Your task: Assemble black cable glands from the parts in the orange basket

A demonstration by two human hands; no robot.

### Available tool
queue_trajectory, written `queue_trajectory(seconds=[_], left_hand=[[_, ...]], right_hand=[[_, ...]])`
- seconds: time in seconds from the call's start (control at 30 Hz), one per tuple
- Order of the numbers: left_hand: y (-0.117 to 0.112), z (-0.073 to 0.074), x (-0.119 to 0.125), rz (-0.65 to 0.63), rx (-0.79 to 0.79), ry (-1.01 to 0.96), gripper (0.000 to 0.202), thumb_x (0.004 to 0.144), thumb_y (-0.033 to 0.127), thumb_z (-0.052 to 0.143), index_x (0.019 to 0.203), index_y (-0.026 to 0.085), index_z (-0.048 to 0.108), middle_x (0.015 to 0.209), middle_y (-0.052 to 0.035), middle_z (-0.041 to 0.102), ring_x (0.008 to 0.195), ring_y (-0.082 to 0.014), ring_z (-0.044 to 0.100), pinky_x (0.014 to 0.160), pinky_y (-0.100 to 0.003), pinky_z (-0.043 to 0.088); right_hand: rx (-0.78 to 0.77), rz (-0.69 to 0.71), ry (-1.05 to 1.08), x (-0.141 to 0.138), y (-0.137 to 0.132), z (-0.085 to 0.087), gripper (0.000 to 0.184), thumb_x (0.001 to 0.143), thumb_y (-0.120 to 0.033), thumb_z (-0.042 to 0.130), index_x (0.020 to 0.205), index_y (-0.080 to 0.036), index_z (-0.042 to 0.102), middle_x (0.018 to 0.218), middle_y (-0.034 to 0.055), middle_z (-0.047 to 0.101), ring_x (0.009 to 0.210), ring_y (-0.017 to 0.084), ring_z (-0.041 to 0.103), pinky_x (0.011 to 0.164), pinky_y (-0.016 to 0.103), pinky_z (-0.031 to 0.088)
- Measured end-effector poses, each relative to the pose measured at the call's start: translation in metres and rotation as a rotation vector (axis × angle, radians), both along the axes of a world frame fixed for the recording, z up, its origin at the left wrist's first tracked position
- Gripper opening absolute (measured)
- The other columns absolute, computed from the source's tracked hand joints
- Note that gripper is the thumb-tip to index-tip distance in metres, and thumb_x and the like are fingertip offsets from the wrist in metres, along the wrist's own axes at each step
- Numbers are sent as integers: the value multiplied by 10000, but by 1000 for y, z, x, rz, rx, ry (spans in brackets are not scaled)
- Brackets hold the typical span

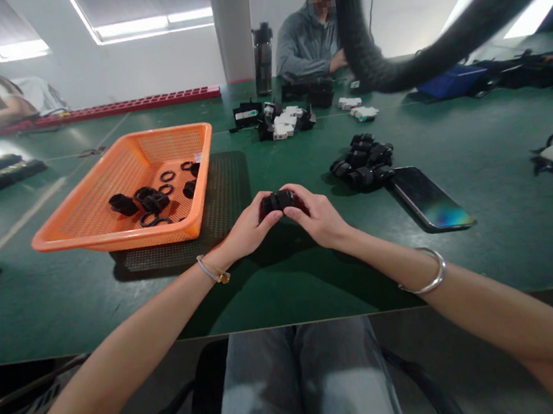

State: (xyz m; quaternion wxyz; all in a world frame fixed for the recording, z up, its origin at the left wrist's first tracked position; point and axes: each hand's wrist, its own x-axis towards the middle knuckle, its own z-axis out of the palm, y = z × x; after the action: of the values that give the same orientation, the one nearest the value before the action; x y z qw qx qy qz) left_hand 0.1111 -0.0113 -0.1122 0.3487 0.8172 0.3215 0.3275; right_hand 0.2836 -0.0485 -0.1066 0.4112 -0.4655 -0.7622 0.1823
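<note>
Both my hands hold one black cable gland just above the table, between thumbs and fingers. My left hand is closed round its left end. On the other end, my right hand is closed, thumb toward me. Left of my hands stands an orange perforated basket. Inside it lie several black gland parts and loose black rings. A pile of black glands rests on the table beyond my right hand.
A phone lies right of the pile. Farther back are black and white parts, a dark bottle and a blue bin. A thick black hose hangs at upper right. A person sits opposite, another at far left.
</note>
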Motion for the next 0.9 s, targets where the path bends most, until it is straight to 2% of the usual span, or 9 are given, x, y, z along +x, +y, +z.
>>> queue_trajectory(seconds=[0.23, 0.37, 0.53, 0.67, 0.77, 0.9], left_hand=[[9, -4, 3, 4, -61, 46, 281, 877, 401, 440, 1007, 153, 467, 860, -29, 552, 781, -166, 523, 746, -296, 430], [13, -8, 7, 46, -132, -25, 332, 863, 355, 472, 1119, 153, 412, 917, -37, 533, 792, -145, 521, 753, -287, 429], [14, -10, 8, 57, -166, -33, 377, 844, 311, 496, 1166, 158, 374, 870, -8, 490, 683, -103, 466, 691, -263, 416], [10, -6, 8, 18, -120, 44, 324, 827, 296, 525, 1108, 159, 440, 856, -5, 509, 682, -105, 470, 689, -265, 415], [8, -3, 8, 6, -104, 95, 262, 833, 299, 520, 1053, 160, 483, 852, -11, 531, 692, -115, 489, 684, -269, 418], [7, -1, 9, 4, -93, 130, 240, 837, 292, 518, 1030, 151, 500, 857, -18, 543, 693, -118, 496, 683, -270, 419]], right_hand=[[-23, -3, -67, 3, 8, -1, 274, 857, -372, 442, 1052, -183, 474, 757, 27, 586, 596, 168, 533, 578, 287, 417], [-28, -68, -135, 11, 15, 4, 274, 777, -334, 523, 998, -177, 487, 802, 44, 607, 646, 177, 557, 624, 298, 437], [-12, -406, -272, 37, 31, 7, 304, 687, -301, 614, 950, -185, 514, 803, 72, 632, 729, 238, 581, 694, 352, 445], [71, -684, -389, 71, 46, 8, 318, 730, -303, 583, 1018, -176, 538, 899, 134, 636, 868, 307, 552, 763, 414, 425], [99, -801, -459, 97, 54, 9, 381, 775, -306, 541, 1130, -170, 523, 991, 152, 620, 933, 320, 522, 807, 443, 396], [67, -914, -505, 114, 58, 10, 367, 810, -333, 518, 1137, -168, 545, 992, 154, 607, 963, 321, 485, 813, 445, 368]])
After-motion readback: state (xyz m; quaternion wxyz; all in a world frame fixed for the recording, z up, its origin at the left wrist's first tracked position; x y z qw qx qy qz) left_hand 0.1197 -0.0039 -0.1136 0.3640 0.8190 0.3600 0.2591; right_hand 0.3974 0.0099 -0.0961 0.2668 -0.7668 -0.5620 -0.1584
